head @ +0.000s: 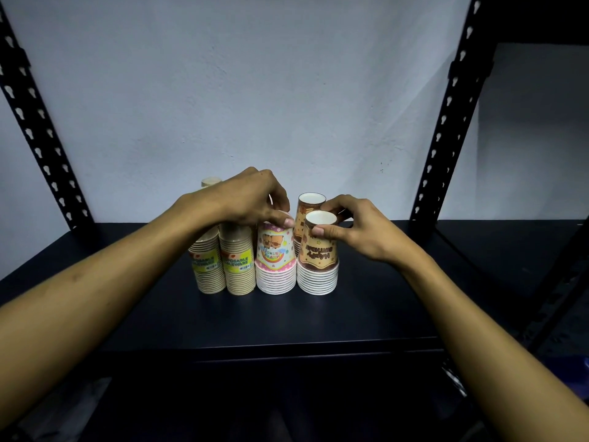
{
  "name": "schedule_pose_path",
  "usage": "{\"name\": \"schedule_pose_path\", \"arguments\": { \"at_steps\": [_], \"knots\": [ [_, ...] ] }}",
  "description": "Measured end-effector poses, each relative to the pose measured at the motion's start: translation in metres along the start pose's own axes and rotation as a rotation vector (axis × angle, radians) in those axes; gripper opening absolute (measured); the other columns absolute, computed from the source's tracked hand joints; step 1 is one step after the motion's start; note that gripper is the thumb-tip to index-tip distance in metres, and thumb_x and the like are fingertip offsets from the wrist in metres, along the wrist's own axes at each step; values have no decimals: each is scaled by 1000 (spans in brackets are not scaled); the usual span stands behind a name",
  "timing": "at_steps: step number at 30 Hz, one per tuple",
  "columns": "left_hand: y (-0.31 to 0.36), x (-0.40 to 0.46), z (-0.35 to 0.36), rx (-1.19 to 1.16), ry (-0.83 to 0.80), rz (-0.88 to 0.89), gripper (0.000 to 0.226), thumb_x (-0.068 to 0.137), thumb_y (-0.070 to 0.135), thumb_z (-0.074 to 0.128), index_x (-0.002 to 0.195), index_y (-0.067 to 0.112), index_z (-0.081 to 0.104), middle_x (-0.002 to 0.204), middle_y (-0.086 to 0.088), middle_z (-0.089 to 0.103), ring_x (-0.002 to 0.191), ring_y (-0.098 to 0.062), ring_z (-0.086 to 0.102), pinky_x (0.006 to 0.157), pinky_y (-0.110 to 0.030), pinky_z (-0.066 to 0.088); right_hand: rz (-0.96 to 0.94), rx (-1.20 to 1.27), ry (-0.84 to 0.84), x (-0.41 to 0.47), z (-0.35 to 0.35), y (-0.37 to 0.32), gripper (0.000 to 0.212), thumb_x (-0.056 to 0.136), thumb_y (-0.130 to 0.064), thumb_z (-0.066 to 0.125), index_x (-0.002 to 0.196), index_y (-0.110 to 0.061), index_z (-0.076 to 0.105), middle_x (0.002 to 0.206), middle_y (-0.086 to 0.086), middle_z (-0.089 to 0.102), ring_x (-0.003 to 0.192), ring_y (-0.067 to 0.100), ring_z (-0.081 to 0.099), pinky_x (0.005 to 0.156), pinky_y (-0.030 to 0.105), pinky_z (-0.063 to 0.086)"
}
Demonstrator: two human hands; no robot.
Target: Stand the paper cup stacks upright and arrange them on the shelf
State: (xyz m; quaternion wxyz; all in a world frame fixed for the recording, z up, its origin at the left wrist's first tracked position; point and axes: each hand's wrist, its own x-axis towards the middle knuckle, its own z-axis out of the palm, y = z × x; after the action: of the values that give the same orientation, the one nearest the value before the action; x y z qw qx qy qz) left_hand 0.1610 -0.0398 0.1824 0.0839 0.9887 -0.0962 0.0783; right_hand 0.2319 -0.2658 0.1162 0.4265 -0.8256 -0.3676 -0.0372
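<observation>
Several paper cup stacks stand rim-down in a tight group on the dark shelf board (366, 314). From the left there are two beige stacks with yellow labels (208, 269) (239, 267), a pink-and-white birthday stack (275, 263), and a brown birthday stack (318, 266). A second brown stack (307, 215) stands behind, and a beige stack top (211, 181) shows at the back left. My left hand (251, 199) grips the top of the pink-and-white stack. My right hand (357, 228) pinches the top of the front brown stack.
Black perforated uprights (41, 138) (446, 129) frame the shelf at left and right. A pale wall (255, 90) closes the back. The shelf's front edge (287, 349) runs below the stacks, with darkness beneath it.
</observation>
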Motion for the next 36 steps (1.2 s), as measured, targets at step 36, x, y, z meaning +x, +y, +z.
{"name": "schedule_pose_path", "arguments": {
  "at_steps": [36],
  "knots": [
    [62, -134, 164, -52, 616, -99, 44, 95, 44, 59, 130, 16, 64, 144, -4, 55, 135, -22, 49, 108, -43, 43, 319, -648, 31, -110, 75, 25, 79, 94, -73, 21, 152, -21, 34, 162, 1, 32, 151, 17, 23, 121, 40, 19]
  ]
}}
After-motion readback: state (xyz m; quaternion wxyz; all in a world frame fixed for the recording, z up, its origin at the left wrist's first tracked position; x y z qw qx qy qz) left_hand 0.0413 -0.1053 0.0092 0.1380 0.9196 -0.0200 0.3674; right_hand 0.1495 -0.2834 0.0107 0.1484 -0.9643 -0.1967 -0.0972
